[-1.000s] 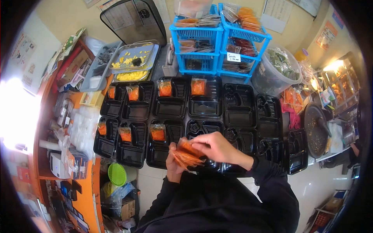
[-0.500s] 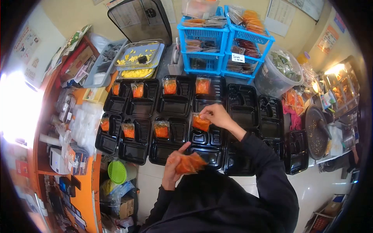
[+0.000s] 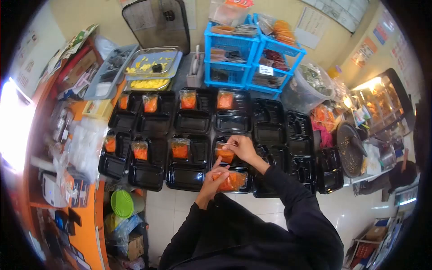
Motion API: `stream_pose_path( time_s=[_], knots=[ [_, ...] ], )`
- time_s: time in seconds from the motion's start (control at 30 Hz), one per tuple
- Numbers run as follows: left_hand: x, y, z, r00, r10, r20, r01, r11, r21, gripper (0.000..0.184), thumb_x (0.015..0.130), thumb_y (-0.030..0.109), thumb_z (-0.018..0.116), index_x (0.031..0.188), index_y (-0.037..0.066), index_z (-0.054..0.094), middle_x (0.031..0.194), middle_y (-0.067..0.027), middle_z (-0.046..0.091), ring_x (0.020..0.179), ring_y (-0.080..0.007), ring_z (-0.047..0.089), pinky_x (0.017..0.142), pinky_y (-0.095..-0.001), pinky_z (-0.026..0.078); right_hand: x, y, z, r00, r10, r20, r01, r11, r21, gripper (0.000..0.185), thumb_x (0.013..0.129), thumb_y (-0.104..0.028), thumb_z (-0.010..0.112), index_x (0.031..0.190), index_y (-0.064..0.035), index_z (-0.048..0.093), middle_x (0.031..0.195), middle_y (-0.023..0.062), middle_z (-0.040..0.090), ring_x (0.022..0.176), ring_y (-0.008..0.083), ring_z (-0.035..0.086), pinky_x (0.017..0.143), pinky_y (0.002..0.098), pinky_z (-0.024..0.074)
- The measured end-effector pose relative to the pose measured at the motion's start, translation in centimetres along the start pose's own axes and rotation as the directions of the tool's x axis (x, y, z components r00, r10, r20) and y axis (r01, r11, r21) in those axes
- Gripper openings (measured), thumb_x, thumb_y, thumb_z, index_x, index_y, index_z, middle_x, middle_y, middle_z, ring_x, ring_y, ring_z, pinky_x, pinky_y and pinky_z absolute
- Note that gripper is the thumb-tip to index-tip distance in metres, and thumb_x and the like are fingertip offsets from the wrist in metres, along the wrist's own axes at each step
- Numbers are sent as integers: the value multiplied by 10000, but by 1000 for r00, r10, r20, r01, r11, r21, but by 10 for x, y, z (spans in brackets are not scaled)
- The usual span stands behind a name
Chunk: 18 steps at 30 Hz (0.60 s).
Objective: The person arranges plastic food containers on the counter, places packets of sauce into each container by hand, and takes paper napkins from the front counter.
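Note:
My right hand (image 3: 241, 148) pinches the top edge of a clear sachet of orange shredded food (image 3: 224, 155). That sachet is over the upper left compartment of a black compartment tray (image 3: 245, 170) in the front row; whether it rests on the tray bottom I cannot tell. My left hand (image 3: 211, 183) grips a bunch of similar sachets (image 3: 233, 181) just below, over the tray's front part. One like sachet lies in each tray to the left, such as the sachet (image 3: 180, 149) in the neighbouring tray (image 3: 185, 175), and in several back-row trays.
More black trays (image 3: 268, 130) stand at the right. Behind are blue drawer racks (image 3: 229, 67) with packets, a glass dish of yellow pieces (image 3: 150, 84) and a large clear tub (image 3: 306, 96). A stone mortar (image 3: 346, 157) sits at right; another person (image 3: 400, 175) is partly visible beyond.
My right hand has lowered its sachet toward the tray. My left hand has moved up and right with its bunch, closer to my right hand. The view has shifted slightly.

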<state>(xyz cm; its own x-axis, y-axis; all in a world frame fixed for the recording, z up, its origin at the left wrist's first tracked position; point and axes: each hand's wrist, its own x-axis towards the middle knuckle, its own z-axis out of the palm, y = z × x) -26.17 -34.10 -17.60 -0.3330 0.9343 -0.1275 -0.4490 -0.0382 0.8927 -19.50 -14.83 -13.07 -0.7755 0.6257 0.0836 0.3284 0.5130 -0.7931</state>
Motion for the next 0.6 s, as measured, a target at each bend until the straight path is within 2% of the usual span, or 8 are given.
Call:
stream_pose_path(
  time_s=[0.03,0.07,0.17,0.23,0.3,0.4,0.5,0.6],
  knots=[
    [1,-5,-1,1000,-16,-10,16,1000,3,107,909,108,632,948,17,673,1552,-152,248,1296,-273,477,1011,-371,405,0,1,0,999,31,-9,-31,998,52,200,791,-202,766,813,-31,665,634,61,606,568,139,560,578,288,462],
    [2,-9,-1,999,-34,-24,34,999,7,101,909,106,632,945,21,674,1544,-160,268,1288,-260,488,1010,-365,401,1,5,-2,1000,9,9,-10,995,98,208,835,-210,715,906,-28,644,727,102,627,650,206,600,623,321,465],
    [2,-14,1,999,-9,-54,7,1000,-28,76,888,72,656,916,11,691,1105,-74,654,1413,-229,295,1102,-354,267,6,0,-23,999,-36,24,29,972,233,170,876,-158,662,973,-23,627,836,118,641,733,211,612,674,316,469],
    [-1,-1,12,995,-14,-94,8,998,-61,63,885,65,660,907,15,691,1105,-69,648,1417,-216,271,1109,-351,242,15,9,-43,968,-202,-149,221,966,132,145,886,-94,616,1008,-17,626,934,127,645,835,267,626,779,340,488],
    [-3,0,14,989,-20,-145,6,995,-97,61,883,69,664,892,15,691,1110,-73,647,1412,-212,278,1108,-351,245,31,11,-83,971,-128,-202,147,986,82,124,886,-42,567,990,-21,631,937,139,654,890,289,644,800,349,494],
    [-16,7,18,953,-123,-277,63,975,-214,150,922,111,618,1039,19,639,1223,-124,597,1241,-222,502,977,-352,447,62,35,-142,929,-226,-293,190,971,-145,132,916,-86,531,1003,-82,631,902,161,675,866,353,656,728,393,504],
    [-27,15,33,944,-116,-310,-17,918,-395,286,958,156,569,1214,28,547,1250,-137,580,1142,-257,588,927,-408,523,95,87,-169,993,-100,-67,74,946,-315,152,909,-104,530,1018,-109,636,880,168,674,852,380,644,706,446,493],
    [-22,26,71,935,-120,-333,-94,823,-560,371,970,196,554,1300,39,485,1281,-141,558,1178,-289,564,953,-459,507,118,126,-159,987,-135,83,154,937,-315,175,888,-124,571,1043,-121,652,931,156,664,920,366,622,755,437,486]
  ],
)
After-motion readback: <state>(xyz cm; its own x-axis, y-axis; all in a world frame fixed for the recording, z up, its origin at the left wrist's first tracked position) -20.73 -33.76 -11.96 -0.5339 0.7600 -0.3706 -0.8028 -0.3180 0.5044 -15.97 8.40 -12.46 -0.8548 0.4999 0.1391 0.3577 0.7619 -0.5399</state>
